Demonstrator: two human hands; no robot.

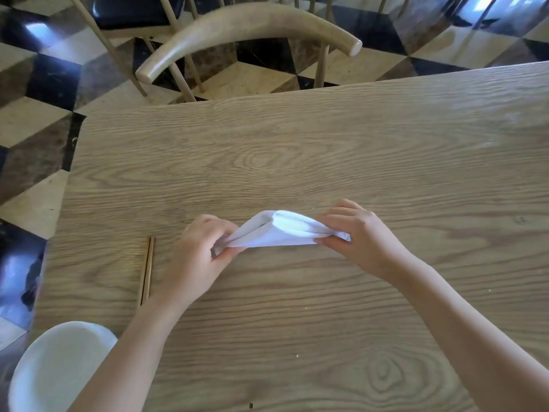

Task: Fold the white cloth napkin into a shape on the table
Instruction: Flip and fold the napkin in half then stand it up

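The white cloth napkin [279,230] is folded into a narrow, layered band that arches up in the middle, just above the wooden table [326,150]. My left hand [202,254] pinches its left end, with the fingers curled around the cloth. My right hand [359,233] grips the right end, where a small corner of cloth sticks out past the thumb. Both ends are partly hidden inside my fingers.
A pair of wooden chopsticks [146,270] lies on the table left of my left hand. A white bowl [56,367] sits at the near left corner. A wooden chair [237,28] stands beyond the table's far edge on a chequered floor.
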